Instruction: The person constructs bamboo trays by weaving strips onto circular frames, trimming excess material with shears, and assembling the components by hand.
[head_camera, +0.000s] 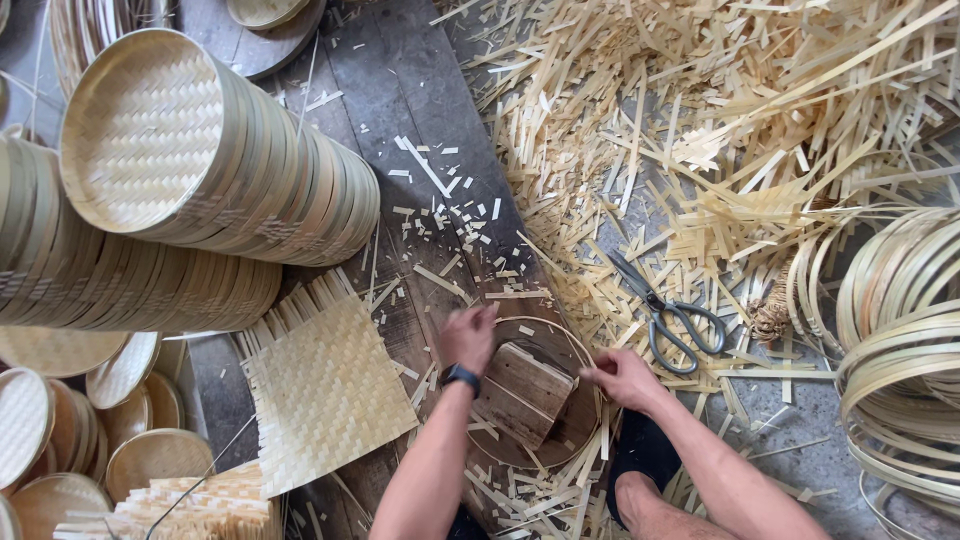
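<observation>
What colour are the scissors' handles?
Dark grey, like the blades; the scissors show in the head view.

Woven mat (325, 385), lower centre-left: pale straw, herringbone weave; stacked trays (215, 150), upper left: tan, same weave; scissors (668, 315), centre right: grey; wood block (522, 392): weathered brown; wristband (461, 377): black.

Counts: 2 hands, left hand (468, 335) and right hand (622, 377). 1 wooden block (522, 392). 1 bamboo hoop (560, 335) around it. 1 pair of scissors (668, 318). 1 flat woven mat (325, 385). 1 wristwatch (461, 377). 2 long stacks of round woven lids (215, 150); loose strips (720, 130) too many to count.
</observation>
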